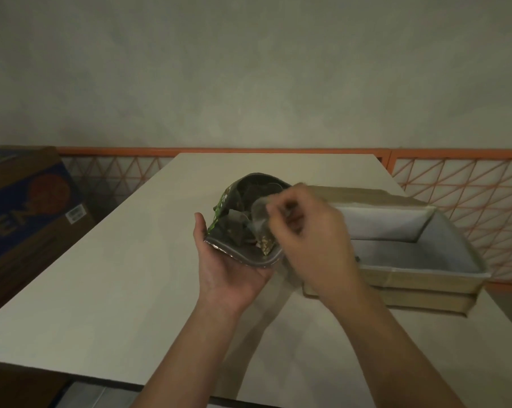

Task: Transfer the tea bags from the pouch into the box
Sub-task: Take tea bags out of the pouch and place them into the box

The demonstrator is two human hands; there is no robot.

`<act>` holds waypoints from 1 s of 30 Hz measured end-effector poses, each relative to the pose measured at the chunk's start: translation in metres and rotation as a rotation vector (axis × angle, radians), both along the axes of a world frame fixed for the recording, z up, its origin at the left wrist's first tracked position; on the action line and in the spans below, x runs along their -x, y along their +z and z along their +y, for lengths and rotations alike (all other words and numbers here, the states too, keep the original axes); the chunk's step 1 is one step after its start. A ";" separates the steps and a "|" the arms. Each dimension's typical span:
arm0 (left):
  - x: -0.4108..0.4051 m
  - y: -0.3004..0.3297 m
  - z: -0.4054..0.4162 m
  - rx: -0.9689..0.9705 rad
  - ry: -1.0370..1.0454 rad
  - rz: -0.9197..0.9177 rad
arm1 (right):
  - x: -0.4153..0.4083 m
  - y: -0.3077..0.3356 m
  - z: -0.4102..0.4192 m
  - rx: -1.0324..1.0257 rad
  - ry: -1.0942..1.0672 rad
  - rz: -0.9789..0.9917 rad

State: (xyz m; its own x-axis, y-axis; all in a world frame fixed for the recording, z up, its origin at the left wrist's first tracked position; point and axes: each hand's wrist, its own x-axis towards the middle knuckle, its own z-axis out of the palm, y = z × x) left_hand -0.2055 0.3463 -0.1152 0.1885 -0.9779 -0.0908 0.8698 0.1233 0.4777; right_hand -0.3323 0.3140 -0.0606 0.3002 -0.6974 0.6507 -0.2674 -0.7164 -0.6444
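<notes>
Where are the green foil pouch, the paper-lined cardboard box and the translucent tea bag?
green foil pouch (pixel 223 209): head view, printed left wall.
paper-lined cardboard box (pixel 419 276): head view, near wall.
translucent tea bag (pixel 262 223): head view, mesh body.

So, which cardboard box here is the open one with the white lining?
The flat box on the table, right of the hands; the blue-printed carton off the table's left side looks closed.

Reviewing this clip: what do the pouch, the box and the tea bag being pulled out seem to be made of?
Pouch: likely laminated foil film, with a dull silvery inside, a printed green outside and a crinkled rim. Box: apparently brown cardboard, matte, with a white lining inside, possibly paper. Tea bag: seemingly a translucent mesh sachet, its brown contents showing through; motion blur leaves this uncertain.
</notes>
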 end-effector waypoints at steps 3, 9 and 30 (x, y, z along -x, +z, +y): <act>-0.001 0.000 -0.002 0.015 0.022 0.032 | 0.023 0.020 -0.003 -0.166 0.041 -0.260; -0.002 -0.002 -0.007 0.053 0.026 0.058 | 0.062 0.025 -0.024 -0.237 -0.061 -0.369; 0.000 -0.001 -0.007 0.033 -0.028 0.113 | -0.007 -0.031 0.004 0.097 -0.420 0.243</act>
